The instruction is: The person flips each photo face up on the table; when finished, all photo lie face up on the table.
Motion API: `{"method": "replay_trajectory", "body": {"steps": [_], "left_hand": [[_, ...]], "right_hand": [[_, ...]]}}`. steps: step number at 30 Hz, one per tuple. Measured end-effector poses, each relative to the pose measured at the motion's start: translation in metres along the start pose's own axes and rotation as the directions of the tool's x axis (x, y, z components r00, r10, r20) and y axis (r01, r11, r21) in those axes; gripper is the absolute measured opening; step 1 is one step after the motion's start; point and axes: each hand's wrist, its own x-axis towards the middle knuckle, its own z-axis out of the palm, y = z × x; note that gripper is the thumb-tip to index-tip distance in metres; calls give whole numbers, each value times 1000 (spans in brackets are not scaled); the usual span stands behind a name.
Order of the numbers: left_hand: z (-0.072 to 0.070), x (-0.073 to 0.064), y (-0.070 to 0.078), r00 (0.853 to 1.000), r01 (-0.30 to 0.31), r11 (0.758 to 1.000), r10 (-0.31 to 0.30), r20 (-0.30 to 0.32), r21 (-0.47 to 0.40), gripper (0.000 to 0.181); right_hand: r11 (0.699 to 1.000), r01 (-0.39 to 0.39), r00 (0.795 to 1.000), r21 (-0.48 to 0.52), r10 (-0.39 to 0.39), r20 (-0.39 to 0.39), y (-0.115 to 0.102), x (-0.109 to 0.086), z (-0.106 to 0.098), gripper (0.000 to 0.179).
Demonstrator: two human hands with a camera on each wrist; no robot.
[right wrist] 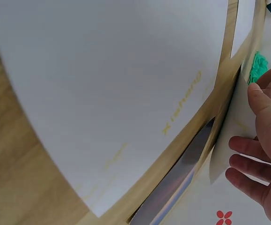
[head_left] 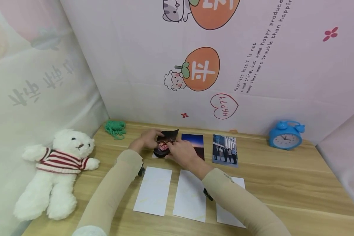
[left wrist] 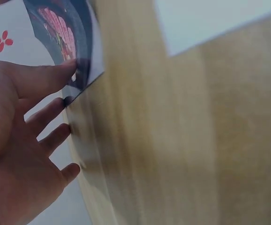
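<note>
Both hands hold a photo print of dark-panned food (head_left: 163, 149) at the back of the table, partly lifted and bowed. My left hand (head_left: 148, 139) pinches its left side; in the left wrist view the thumb lies on the picture face (left wrist: 81, 47) and a finger shows at its edge. On the other side my right hand (head_left: 185, 154) pinches the print, whose pale back (right wrist: 233, 122) shows in the right wrist view. Just right of it lies a sunset-coloured photo (head_left: 194, 140), partly hidden by the right hand. Farther right is a group photo (head_left: 225, 150) of several people.
Three white sheets, left (head_left: 153, 191), middle (head_left: 191, 196) and right (head_left: 231, 214), lie in a front row, the right one partly under my forearm. Green yarn (head_left: 115, 127) and a white teddy bear (head_left: 62, 160) are at left. A blue alarm clock (head_left: 285, 136) stands at right.
</note>
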Motion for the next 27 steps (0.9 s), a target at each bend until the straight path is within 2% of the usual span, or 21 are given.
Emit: {"method": "replay_trajectory", "body": {"steps": [7, 14, 17, 22, 27], "left_hand": [[4, -4, 0, 1000, -4, 1000, 4, -25, 0, 59], [4, -5, 3, 999, 32, 999, -32, -22, -8, 60], [4, -5, 3, 999, 36, 999, -36, -18, -6, 60], [2, -4, 3, 1000, 25, 1000, -25, -5, -2, 58], [-1, -5, 2, 1000, 20, 1000, -20, 15, 3, 60]], "right_hand": [[999, 7, 1000, -41, -8, -5, -2, 3, 4, 56], [998, 19, 1000, -54, -20, -4, -1, 6, 6, 57], [998, 53, 999, -31, -54, -5, 0, 7, 6, 56], [986, 152, 988, 65, -151, -12, 0, 9, 9, 49], [967, 212, 975, 140, -219, 41, 1, 11, 11, 48]]}}
